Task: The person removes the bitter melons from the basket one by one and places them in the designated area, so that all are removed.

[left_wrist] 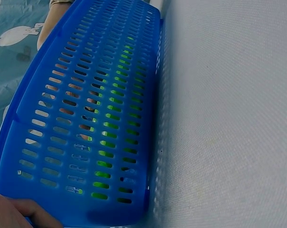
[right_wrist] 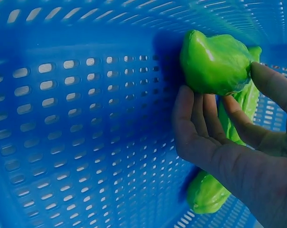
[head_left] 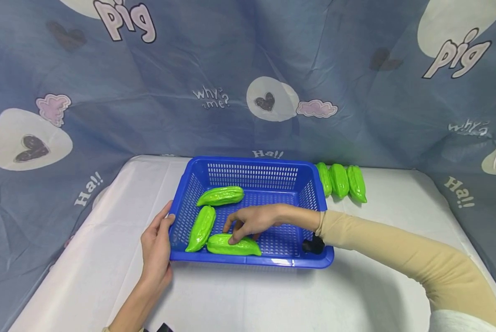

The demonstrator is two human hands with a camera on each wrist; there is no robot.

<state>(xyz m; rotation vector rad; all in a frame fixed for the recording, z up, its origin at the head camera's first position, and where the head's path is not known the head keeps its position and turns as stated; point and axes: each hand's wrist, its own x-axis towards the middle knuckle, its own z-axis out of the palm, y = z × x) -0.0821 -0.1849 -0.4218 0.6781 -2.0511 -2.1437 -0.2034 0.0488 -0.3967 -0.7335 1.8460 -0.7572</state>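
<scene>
A blue plastic basket [head_left: 248, 260] with slotted walls stands on the table. My left hand [head_left: 155, 246] grips its left rim, thumb on top; in the left wrist view its fingers [left_wrist: 36, 213] show at the rim's corner. Inside the basket, my right hand [head_left: 252, 220] holds a glossy green bitter melon [head_left: 227, 246] near the front wall, thumb on one side and fingers on the other, as the right wrist view of this bitter melon [right_wrist: 214, 64] shows. A second bitter melon [head_left: 201, 228] lies along the left side, and a third [head_left: 220, 196] lies behind it.
Three more bitter melons [head_left: 340, 180] lie side by side on the white tablecloth [head_left: 393, 203], just right of the basket, the nearest partly hidden by its rim. A blue printed cloth [head_left: 181, 124] hangs behind the table. A black object [head_left: 313, 245] shows under the right wrist.
</scene>
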